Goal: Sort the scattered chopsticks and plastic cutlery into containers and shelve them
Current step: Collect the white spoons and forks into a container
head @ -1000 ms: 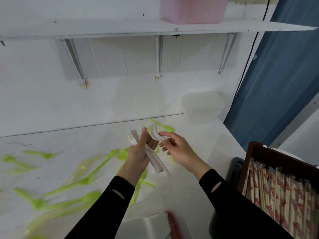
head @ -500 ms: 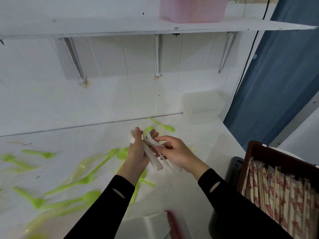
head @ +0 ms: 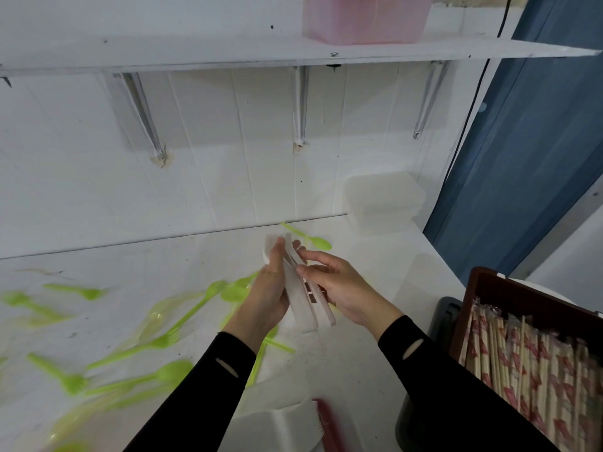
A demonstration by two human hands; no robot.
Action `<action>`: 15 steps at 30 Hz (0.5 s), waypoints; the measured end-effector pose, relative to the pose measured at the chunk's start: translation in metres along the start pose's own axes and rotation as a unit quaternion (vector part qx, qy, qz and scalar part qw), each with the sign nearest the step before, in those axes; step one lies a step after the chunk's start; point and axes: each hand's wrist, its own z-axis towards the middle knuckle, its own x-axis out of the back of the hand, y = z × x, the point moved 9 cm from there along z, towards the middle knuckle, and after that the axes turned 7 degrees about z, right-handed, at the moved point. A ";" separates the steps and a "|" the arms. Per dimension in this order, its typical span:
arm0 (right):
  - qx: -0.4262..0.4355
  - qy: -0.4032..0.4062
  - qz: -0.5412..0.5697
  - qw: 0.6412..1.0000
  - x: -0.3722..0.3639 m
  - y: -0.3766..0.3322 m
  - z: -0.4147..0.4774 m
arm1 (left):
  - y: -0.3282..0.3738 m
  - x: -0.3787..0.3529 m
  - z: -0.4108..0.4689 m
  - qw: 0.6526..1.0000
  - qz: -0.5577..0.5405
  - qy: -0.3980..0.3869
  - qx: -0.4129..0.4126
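Two hands: both meet on one bundle above the middle of the counter [head: 391, 272].
Left hand [head: 267, 298]: wrapped round the white cutlery [head: 303, 311], heads pointing far, handles near.
Right hand [head: 342, 288]: thumb on top, fingers behind the handles, pinching the same bundle.
Green cutlery [head: 156, 342]: scattered over the counter's left side.
Chopsticks [head: 538, 370]: wrapped, packed in the brown crate [head: 522, 298], near right.
Clear container [head: 385, 203]: far right, against the wall.
Pink container [head: 362, 21]: on the shelf [head: 163, 50].
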 end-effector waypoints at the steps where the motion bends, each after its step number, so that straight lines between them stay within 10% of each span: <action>1: -0.002 -0.007 0.000 1.000 -0.001 -0.001 -0.001 | 0.000 0.001 0.000 1.000 0.016 0.004 -0.002; 15: -0.037 -0.068 -0.041 0.996 -0.010 0.002 -0.006 | -0.002 -0.008 -0.001 0.997 -0.058 -0.045 0.035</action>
